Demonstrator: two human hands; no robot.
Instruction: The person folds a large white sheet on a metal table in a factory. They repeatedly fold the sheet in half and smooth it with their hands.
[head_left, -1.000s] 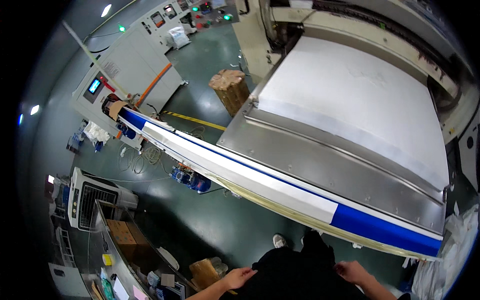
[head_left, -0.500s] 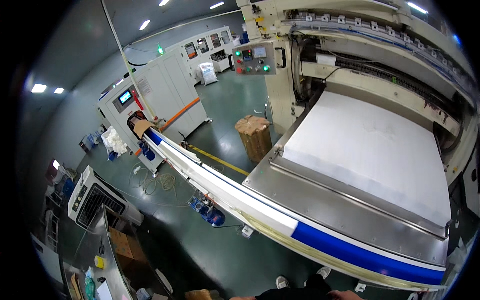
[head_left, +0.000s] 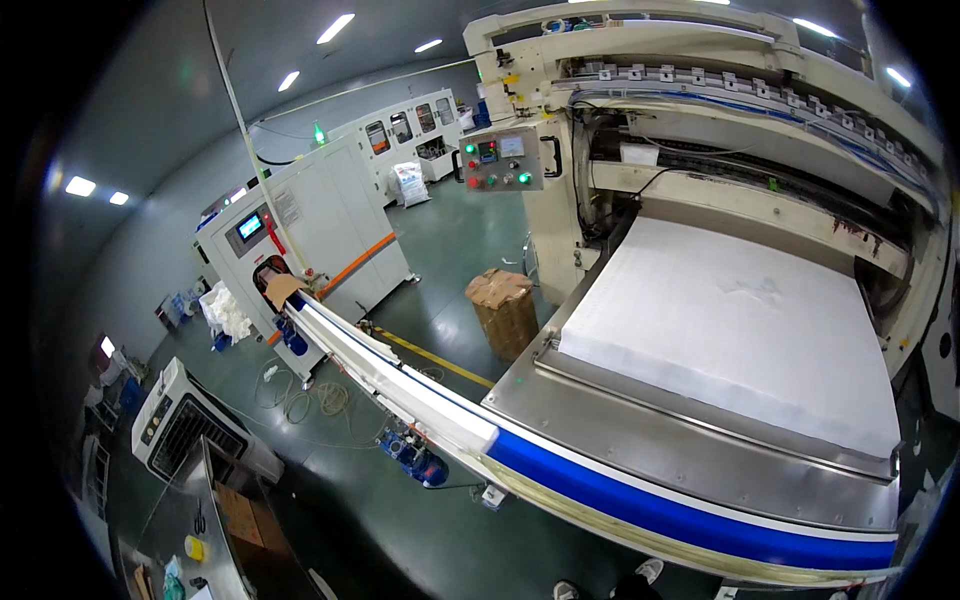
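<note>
Neither of my hands shows at this moment; only my shoes (head_left: 648, 570) appear at the lower edge. In front of me a long conveyor with a blue belt (head_left: 690, 522) runs from the lower right toward the far left. White material (head_left: 400, 388) lies in a long row on its farther part, leaving the near blue stretch bare. Beyond the conveyor, a broad white sheet-like stack (head_left: 730, 325) rests on a steel table (head_left: 640, 425), behind a raised metal bar. A large cream machine (head_left: 555, 215) stands over the stack's far side.
A control panel (head_left: 500, 165) with lit buttons sticks out from the cream machine. A brown carton (head_left: 505, 322) stands beyond the conveyor. The belt leads to a white cabinet machine (head_left: 340, 220). At left are an air cooler (head_left: 185, 425), loose hoses (head_left: 330, 398) and a steel bench (head_left: 165, 510) with scissors.
The white row on the conveyor has slid left and away, baring more blue belt. My view has tilted up slightly, and the bits of my hands at the lower edge have left the picture.
</note>
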